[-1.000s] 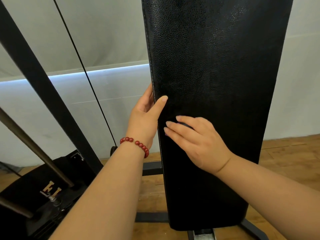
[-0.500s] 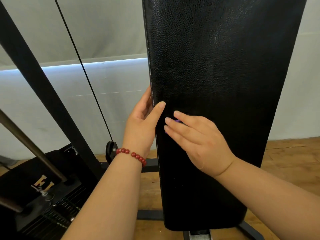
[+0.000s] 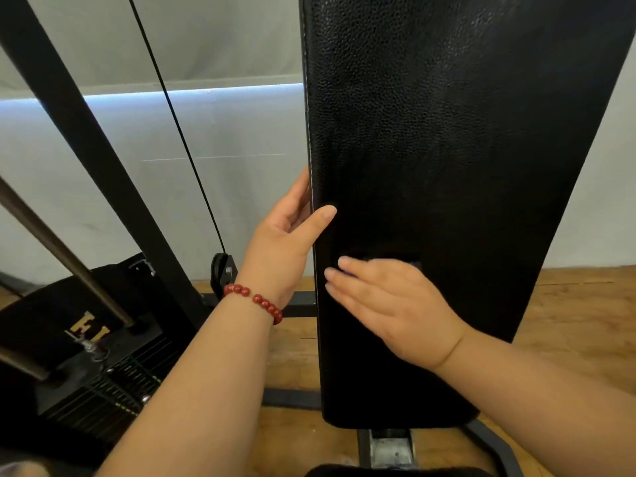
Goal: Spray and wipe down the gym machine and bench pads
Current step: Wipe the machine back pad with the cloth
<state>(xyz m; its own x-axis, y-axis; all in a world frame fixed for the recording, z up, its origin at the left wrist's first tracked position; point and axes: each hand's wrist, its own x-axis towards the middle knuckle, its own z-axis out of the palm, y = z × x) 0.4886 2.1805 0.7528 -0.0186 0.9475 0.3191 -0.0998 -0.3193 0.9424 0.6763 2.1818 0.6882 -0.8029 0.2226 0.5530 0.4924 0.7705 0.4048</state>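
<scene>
Pad [image 3: 447,166] upright; left hand [image 3: 285,242] grips its edge; right hand [image 3: 389,304] flat, pressing dark cloth [image 3: 389,258] against it.

Partly hidden gold letters [image 3: 86,328], seemingly "FL", on the black machine housing [image 3: 38,321], lower left
</scene>
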